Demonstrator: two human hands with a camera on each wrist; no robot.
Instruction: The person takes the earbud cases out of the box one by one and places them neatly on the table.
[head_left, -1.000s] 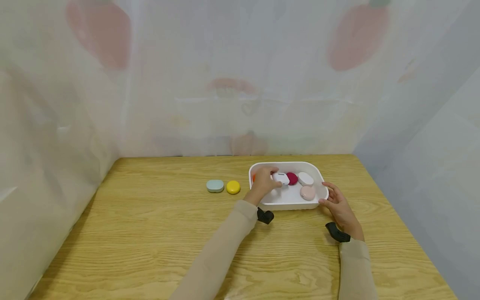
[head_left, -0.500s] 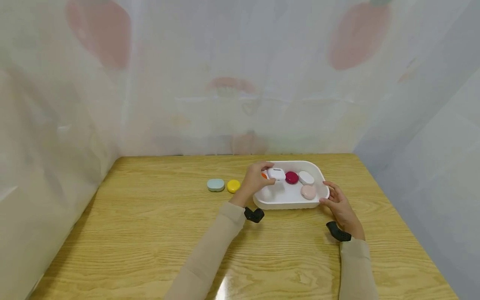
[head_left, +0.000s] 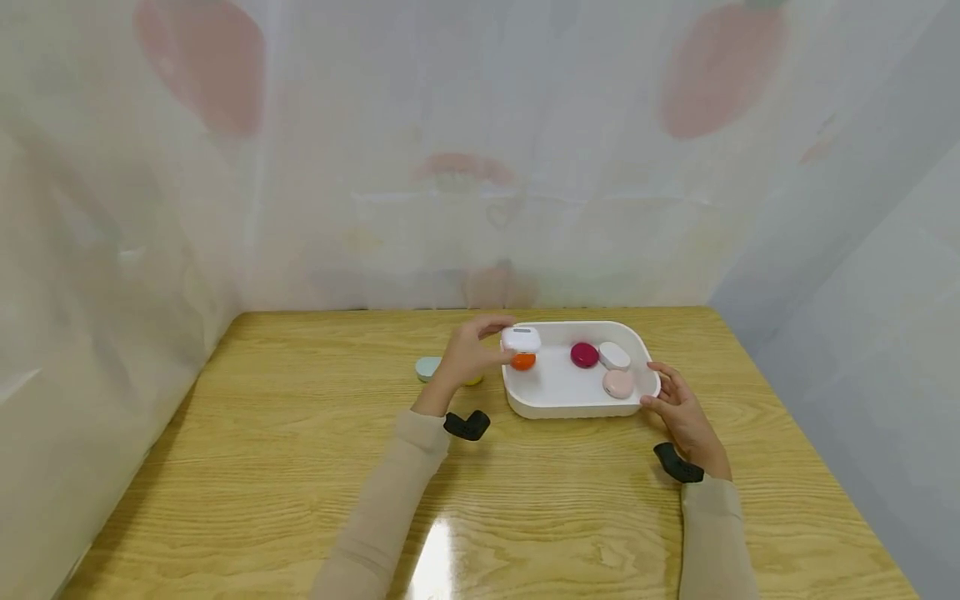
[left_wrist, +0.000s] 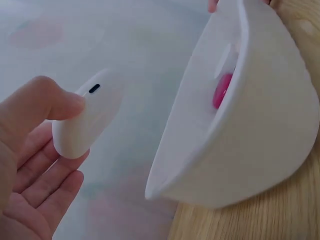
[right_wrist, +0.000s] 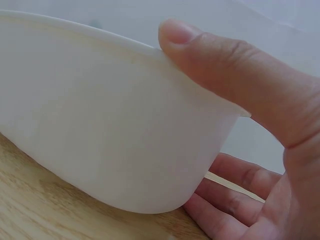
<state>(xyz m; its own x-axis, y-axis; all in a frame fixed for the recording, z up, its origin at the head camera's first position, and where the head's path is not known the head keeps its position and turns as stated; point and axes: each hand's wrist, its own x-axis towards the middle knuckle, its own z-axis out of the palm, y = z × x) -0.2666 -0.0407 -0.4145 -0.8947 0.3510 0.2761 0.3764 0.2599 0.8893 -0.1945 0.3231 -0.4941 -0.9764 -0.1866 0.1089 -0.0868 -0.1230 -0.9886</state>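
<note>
My left hand [head_left: 467, 354] pinches a white earbud case [head_left: 521, 339] between thumb and fingers, above the left rim of a white plastic tray [head_left: 558, 392]. In the left wrist view the case [left_wrist: 90, 122] is clear of the tray wall, a small dark slot on its side. My right hand [head_left: 684, 421] grips the tray's right end; in the right wrist view the thumb lies on the rim and the other fingers are against the outer wall. Inside the tray are an orange round case [head_left: 522, 362], a crimson one [head_left: 584, 355], a white oval one [head_left: 614, 356] and a pink one [head_left: 618, 384].
Left of the tray, a pale green case [head_left: 427, 368] and a yellow case [head_left: 475, 381] sit on the wooden table [head_left: 300, 433], both partly hidden by my left hand. A printed curtain [head_left: 360, 233] hangs behind the table, and sheets flank both sides.
My left hand has lifted the white earbud case from inside the tray and carried it left to the rim, uncovering the orange case. My right hand keeps its place on the tray.
</note>
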